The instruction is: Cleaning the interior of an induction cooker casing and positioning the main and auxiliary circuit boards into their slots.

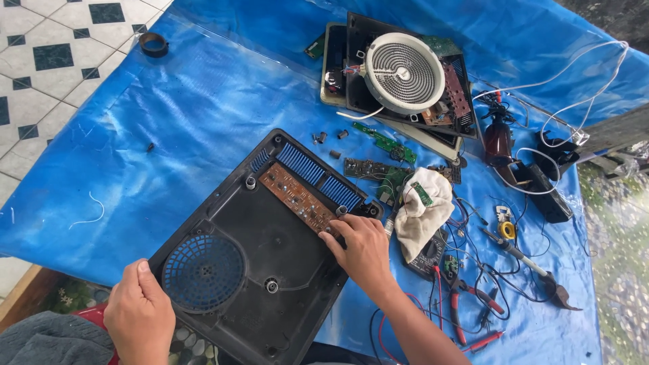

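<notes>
Blue plastic sheeting point(203, 115), crinkled and glossy, covers the work surface, with white-and-dark patterned floor tiles point(40, 61) showing at the far left.

From the head view, a black plastic cooker base point(270, 250) lies open at the near middle, a shallow moulded tray with a round blue fan grille point(203, 272) and blue slatted vents point(301, 164) along its far edge. A narrow brown circuit board point(297, 198) sits inside it near those vents. The left hand point(138, 314) grips the tray's near-left rim, fingers curled over the edge. The right hand point(362, 247) rests with fingertips pressed down at the right end of the brown board, fingers bent and close together, pinching nothing that I can make out.

Farther off lies a second opened casing point(341, 81) carrying a round white ribbed heating coil point(403, 71). To the right sit a crumpled off-white rag point(422, 216), green circuit boards point(385, 143), red-handled pliers point(460, 304), a soldering iron point(524, 260) and tangled wires point(574, 88). A roll of dark tape point(154, 44) lies far left.
</notes>
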